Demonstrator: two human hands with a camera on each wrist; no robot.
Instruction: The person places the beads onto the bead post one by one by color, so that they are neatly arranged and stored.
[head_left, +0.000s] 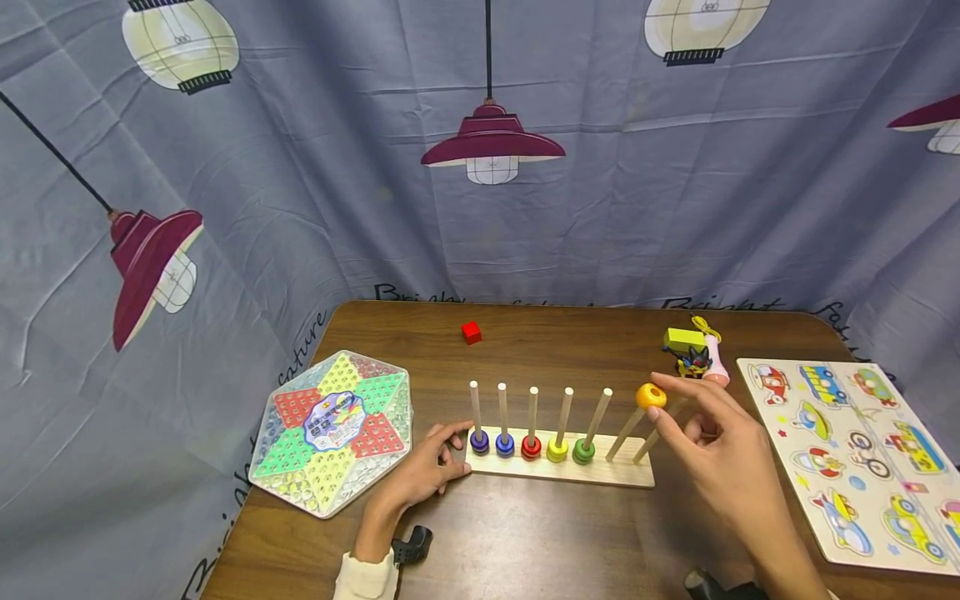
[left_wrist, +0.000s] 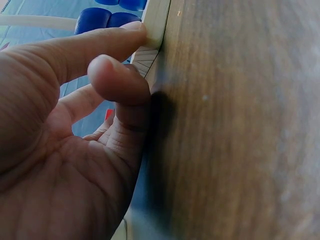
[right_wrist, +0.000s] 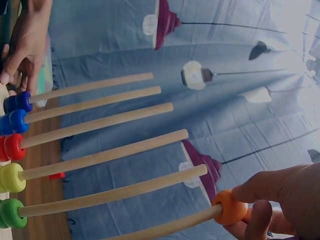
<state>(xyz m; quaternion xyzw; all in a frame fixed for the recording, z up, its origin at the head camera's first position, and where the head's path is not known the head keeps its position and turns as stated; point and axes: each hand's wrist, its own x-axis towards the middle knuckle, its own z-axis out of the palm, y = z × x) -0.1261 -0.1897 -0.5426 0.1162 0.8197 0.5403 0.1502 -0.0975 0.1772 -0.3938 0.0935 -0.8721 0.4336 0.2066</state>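
A wooden peg stand [head_left: 562, 472] lies across the table, its several upright pegs in a row. Purple-blue beads [head_left: 479, 442], blue beads [head_left: 505, 446], red beads [head_left: 531, 448], yellow beads [head_left: 557, 450] and green beads [head_left: 583, 452] sit at the bottoms of the pegs, left to right. At the left end of the base, my left hand [head_left: 424, 468] holds the board between thumb and index finger. My right hand [head_left: 731, 450] pinches an orange bead [right_wrist: 231, 206] at the top of the second peg from the right. The rightmost peg [head_left: 651, 442] is bare.
Left of the stand is a hexagonal Chinese checkers board [head_left: 296, 400]. A red block [head_left: 471, 333] lies behind. At the back right are a yellow block [head_left: 684, 340], a small dark figure [head_left: 694, 362] and a pink object [head_left: 716, 367]. A vehicle puzzle board [head_left: 832, 433] covers the right side.
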